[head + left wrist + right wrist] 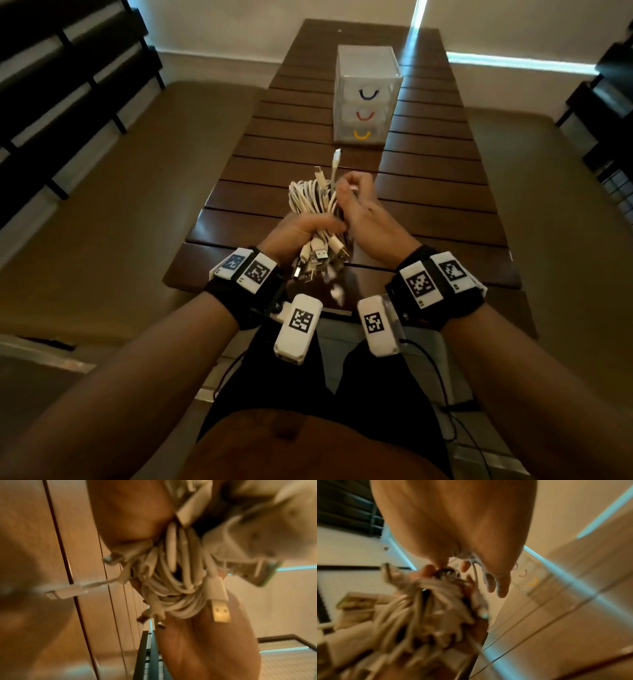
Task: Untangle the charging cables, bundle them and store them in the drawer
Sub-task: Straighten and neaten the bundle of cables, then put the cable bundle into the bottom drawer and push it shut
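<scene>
Left hand (301, 233) grips the cable bundle (310, 198) above the near worktop (428, 192), right hand (363, 209) pinching a strand; loose plugs may snag and unwind the coil before it reaches the far drawer unit (366, 92).

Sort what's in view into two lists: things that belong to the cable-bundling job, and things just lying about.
Part of the job:
- cable bundle, gripped by the left hand
- right hand, pinching a loose cable end
- clear drawer unit, all three drawers closed

Just there:
- slatted wooden table
- wrist camera bands
</scene>
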Demonstrator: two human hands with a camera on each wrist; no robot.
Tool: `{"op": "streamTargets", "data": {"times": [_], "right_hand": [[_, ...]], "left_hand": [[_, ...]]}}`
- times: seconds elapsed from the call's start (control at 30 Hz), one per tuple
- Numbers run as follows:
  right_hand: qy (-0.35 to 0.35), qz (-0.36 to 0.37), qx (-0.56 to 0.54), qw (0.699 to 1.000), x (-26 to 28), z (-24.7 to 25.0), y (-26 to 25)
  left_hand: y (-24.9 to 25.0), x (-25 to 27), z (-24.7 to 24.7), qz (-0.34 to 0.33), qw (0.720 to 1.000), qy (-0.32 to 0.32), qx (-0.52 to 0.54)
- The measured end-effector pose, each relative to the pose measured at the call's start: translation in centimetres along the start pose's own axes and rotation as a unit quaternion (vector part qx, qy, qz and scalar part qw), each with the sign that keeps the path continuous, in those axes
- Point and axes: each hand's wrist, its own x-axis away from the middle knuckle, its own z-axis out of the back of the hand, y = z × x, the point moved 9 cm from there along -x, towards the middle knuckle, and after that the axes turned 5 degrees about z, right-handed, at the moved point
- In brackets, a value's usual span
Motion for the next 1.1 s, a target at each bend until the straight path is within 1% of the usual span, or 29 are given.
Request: {"op": "streamTargets", "data": {"times": [0.07,0.13,0.2,0.3,0.37,0.4,0.43,0.47,0.53,0.57,0.6,0.67,0.73,0.8,0.9,1.0,1.03,1.07,1.1], "right_hand": [[-0.003,-0.044,-0.103,0.994,-1.3,-0.4,1.8],[0.016,-0.077,-0.124,0.989,-3.1,0.4,3.6],[0.019,-0.108,-0.109,0.988,-4.8,1.6,4.8],[-0.015,-0.140,-0.102,0.985,-7.1,3.3,5.9],[-0.036,-0.140,-0.037,0.989,-8.9,4.5,5.8],[-0.031,-0.133,-0.003,0.991,-9.9,5.0,6.0],[-0.017,-0.125,0.008,0.992,-10.6,5.5,5.9],[0.002,-0.119,0.015,0.993,-11.2,5.9,5.9],[0.036,-0.103,0.062,0.992,-12.1,6.8,5.4],[0.049,-0.093,0.093,0.990,-12.7,7.1,5.3],[0.061,-0.081,0.113,0.988,-13.2,7.6,4.9],[0.072,-0.073,0.116,0.988,-14.2,8.3,4.6],[0.064,-0.071,0.104,0.990,-15.3,8.6,4.3],[0.069,-0.057,0.104,0.991,-16.1,8.8,3.6],[0.102,-0.018,0.103,0.989,-17.0,9.4,2.5],[0.104,0.013,0.107,0.989,-17.6,9.3,1.6],[0.096,0.019,0.113,0.989,-17.9,9.2,1.3],[0.073,0.019,0.119,0.990,-18.4,8.9,1.1],[0.034,0.011,0.127,0.991,-19.0,8.4,1.1]], "left_hand": [[0.2,-1.7,-0.7,-0.014,0.999,0.008,-0.035],[0.6,-3.5,-1.2,-0.017,0.998,0.023,-0.060],[1.1,-6.0,-0.9,0.003,0.995,0.038,-0.090],[2.0,-9.5,-0.8,0.033,0.986,0.022,-0.163],[2.3,-11.3,-0.6,0.048,0.980,0.030,-0.192],[2.3,-12.4,-0.5,0.049,0.977,0.043,-0.203],[2.5,-13.2,-0.7,0.044,0.973,0.054,-0.218],[2.9,-14.0,-1.0,0.039,0.965,0.071,-0.249],[4.2,-14.9,-1.5,0.029,0.924,0.108,-0.366],[5.0,-15.1,-1.7,0.018,0.905,0.112,-0.409],[5.8,-15.3,-1.9,0.011,0.905,0.103,-0.412],[6.9,-15.2,-2.2,0.008,0.933,0.067,-0.353],[7.7,-15.3,-2.3,0.010,0.943,0.044,-0.331],[8.5,-15.6,-2.2,0.008,0.945,0.046,-0.325],[9.1,-16.0,-1.9,0.016,0.952,0.051,-0.302],[9.5,-16.1,-1.4,0.014,0.956,0.056,-0.286],[9.7,-16.2,-1.2,0.011,0.957,0.064,-0.283],[10.1,-16.2,-1.1,0.007,0.957,0.072,-0.280],[10.3,-16.3,-0.8,0.004,0.957,0.084,-0.277]]}}
